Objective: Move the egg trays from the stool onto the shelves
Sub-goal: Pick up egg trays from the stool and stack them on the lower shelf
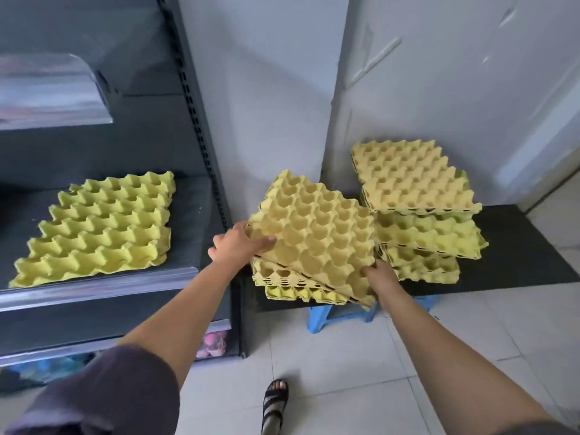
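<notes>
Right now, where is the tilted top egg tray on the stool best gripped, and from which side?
Probably by two opposite edges, left hand from its left, right hand from its near right: the top egg tray is wide, thin and tilted.

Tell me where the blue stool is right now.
In the head view, the blue stool stands on the tiled floor right of centre, mostly hidden beneath the near stack of egg trays, right of the shelf unit.
</notes>
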Demonstrator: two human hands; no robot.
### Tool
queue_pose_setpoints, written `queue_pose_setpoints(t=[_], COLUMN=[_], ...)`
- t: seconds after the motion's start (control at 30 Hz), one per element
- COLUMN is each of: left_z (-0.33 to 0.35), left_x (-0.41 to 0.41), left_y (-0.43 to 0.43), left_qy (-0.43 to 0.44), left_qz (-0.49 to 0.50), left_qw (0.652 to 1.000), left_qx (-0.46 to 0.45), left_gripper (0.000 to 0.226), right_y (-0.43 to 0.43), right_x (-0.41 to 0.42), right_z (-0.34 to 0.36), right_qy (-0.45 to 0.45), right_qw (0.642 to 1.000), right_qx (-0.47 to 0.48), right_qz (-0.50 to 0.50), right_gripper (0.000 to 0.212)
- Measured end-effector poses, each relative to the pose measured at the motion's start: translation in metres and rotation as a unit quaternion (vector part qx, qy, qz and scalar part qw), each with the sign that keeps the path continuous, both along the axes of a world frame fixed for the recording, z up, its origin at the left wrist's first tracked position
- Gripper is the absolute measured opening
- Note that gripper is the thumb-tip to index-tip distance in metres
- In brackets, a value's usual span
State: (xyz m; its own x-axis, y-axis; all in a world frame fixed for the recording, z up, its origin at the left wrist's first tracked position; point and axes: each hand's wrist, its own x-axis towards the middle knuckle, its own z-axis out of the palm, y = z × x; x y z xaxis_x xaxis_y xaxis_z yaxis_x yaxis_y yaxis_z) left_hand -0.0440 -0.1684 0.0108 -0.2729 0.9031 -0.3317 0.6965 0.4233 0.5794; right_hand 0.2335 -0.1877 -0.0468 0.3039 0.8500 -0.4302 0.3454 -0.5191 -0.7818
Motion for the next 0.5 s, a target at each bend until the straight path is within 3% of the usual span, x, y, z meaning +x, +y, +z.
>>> queue_pose_setpoints(t=[0.13, 0.4, 0.5], left_z=[0.008, -0.009, -0.011], left_x=[0.007, 0.018, 0.017], left_y=[-0.002, 0.005, 0.013], left_qy=[-0.097, -0.109, -0.112], left_qz=[-0.026, -0.033, -0.031], left_qw=[0.995, 0.993, 0.993], left_qx=[0.03, 0.008, 0.008], left_gripper=[0.071, 0.066, 0.044], right_y=[0.0, 0.006, 0.011], right_x=[0.005, 0.018, 0.015], right_z=[0.007, -0.002, -0.01], right_qy=[0.001, -0.043, -0.045], right_qw=[0.999, 0.997, 0.997], right_qx=[-0.012, -0.039, -0.051], right_qz=[-0.039, -0.048, -0.037], right_gripper=[0.017, 0.014, 0.012])
